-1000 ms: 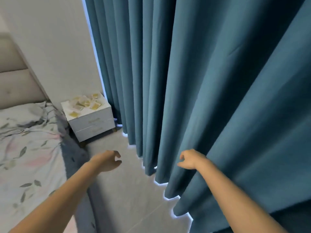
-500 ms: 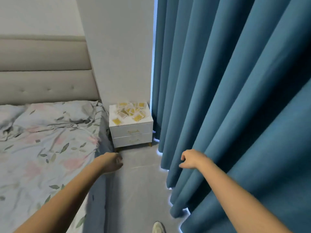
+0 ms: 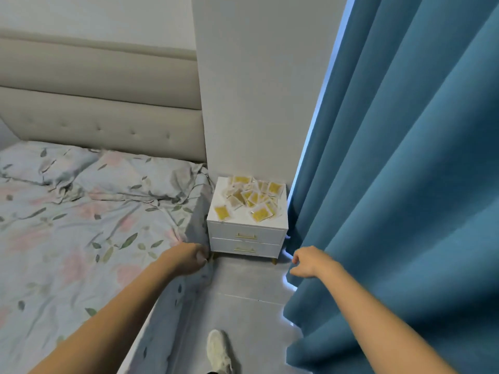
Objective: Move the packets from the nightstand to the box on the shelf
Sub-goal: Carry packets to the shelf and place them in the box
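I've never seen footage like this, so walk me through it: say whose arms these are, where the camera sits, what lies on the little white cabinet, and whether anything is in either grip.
There is no machine here. A person wears a wide-angle camera on the head, looking forward and down, so the two bare arms are their own. The left hand and right hand both hang in front with loosely curled fingers, and neither grip holds anything. Ahead stands a white nightstand with two drawers, between the bed and a blue curtain. Many small yellow packets lie scattered on top of it, some overlapping. A shoe shows on the floor below. No box or shelf is in view.
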Available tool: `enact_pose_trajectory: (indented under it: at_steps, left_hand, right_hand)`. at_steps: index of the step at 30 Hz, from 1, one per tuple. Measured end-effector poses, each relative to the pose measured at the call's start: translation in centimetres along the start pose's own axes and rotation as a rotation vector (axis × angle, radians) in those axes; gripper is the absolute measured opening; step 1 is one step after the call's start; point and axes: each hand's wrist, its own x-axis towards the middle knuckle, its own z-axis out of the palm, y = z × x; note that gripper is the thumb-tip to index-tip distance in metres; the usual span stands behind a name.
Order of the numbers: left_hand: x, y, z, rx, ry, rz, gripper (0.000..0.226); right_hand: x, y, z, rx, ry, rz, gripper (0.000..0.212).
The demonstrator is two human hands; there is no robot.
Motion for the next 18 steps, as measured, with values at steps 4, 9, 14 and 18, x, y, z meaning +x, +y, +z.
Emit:
enact_pose_trajectory:
  at_steps: [4, 9, 14, 18]
  left_hand:
    - [8.3, -0.2, -1.8, 0.010, -0.052, -0.013, 0.036]
    - [21.5, -1.3, -4.6, -0.028, -0.087, -0.040, 0.041]
    - [33.6, -1.2, -7.5, -0.012, -0.187, -0.064, 0.040]
    - [39.0, -1.0, -8.1, -0.010, -0.201, -0.028, 0.039]
  right_hand:
    - [8.5, 0.0, -2.8, -0.019, -0.041, -0.045, 0.021]
    - [20.2, -0.5, -7.7, -0.006, -0.039, -0.038, 0.012]
    - [30.7, -0.3, -11.1, 0.034, -0.132, -0.014, 0.031]
    - [35.0, -0.3, -12.3, 0.023, -0.131, -0.046, 0.035]
